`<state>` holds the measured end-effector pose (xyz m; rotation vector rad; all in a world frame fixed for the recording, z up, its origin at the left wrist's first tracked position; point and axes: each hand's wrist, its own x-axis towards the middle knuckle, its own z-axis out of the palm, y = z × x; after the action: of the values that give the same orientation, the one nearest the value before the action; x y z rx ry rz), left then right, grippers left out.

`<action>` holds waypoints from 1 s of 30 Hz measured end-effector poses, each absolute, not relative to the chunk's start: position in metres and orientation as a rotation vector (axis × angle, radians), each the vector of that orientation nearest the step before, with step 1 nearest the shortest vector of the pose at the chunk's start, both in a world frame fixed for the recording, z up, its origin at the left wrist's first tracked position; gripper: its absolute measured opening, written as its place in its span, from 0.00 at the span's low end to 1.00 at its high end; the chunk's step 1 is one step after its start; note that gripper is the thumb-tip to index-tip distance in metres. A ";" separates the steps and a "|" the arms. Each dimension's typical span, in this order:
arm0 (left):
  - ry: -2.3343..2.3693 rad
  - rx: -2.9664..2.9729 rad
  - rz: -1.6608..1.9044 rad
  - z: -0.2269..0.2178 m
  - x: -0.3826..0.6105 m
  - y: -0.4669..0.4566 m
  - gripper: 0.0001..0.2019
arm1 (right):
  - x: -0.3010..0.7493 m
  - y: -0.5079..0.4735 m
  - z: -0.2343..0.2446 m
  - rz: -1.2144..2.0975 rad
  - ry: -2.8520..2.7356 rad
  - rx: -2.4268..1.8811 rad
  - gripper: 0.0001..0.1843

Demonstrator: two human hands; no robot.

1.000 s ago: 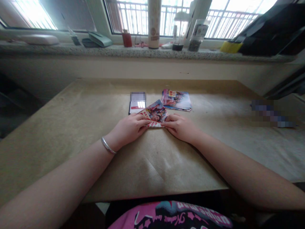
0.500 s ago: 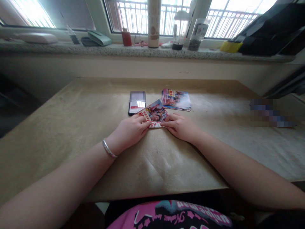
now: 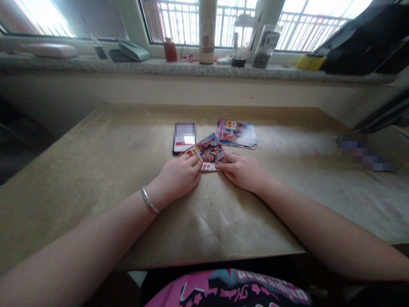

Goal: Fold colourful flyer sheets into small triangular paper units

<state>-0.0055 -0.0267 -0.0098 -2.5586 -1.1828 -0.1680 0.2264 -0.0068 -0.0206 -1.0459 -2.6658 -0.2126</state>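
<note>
A colourful printed leaflet [image 3: 208, 152], partly folded, lies on the brown paper-covered table [image 3: 96, 170] in front of me. My left hand [image 3: 179, 178], with a silver bangle on its wrist, presses down on the leaflet's left corner with curled fingers. My right hand [image 3: 244, 170] pinches the leaflet's right near edge with fingers together. Both hands rest on the table.
A phone [image 3: 184, 139] with a lit screen lies just behind the leaflet. A small stack of similar leaflets [image 3: 237, 133] sits to the right of the phone. The stone windowsill [image 3: 159, 67] behind holds a tall flask [image 3: 207, 30], a red cup [image 3: 170, 51], jars and dark bags.
My left hand slid a little to the right and nearer over the leaflet's fold. The right hand has barely moved.
</note>
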 end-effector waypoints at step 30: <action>-1.143 -2.621 -0.199 -0.013 0.000 -0.030 0.17 | 0.228 -0.006 -0.020 -0.190 -2.653 -1.063 0.16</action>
<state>-0.0002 -0.0302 -0.0132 -2.6211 -1.1435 -0.1991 0.2277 -0.0063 -0.0205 -1.0625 -2.6531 -0.1905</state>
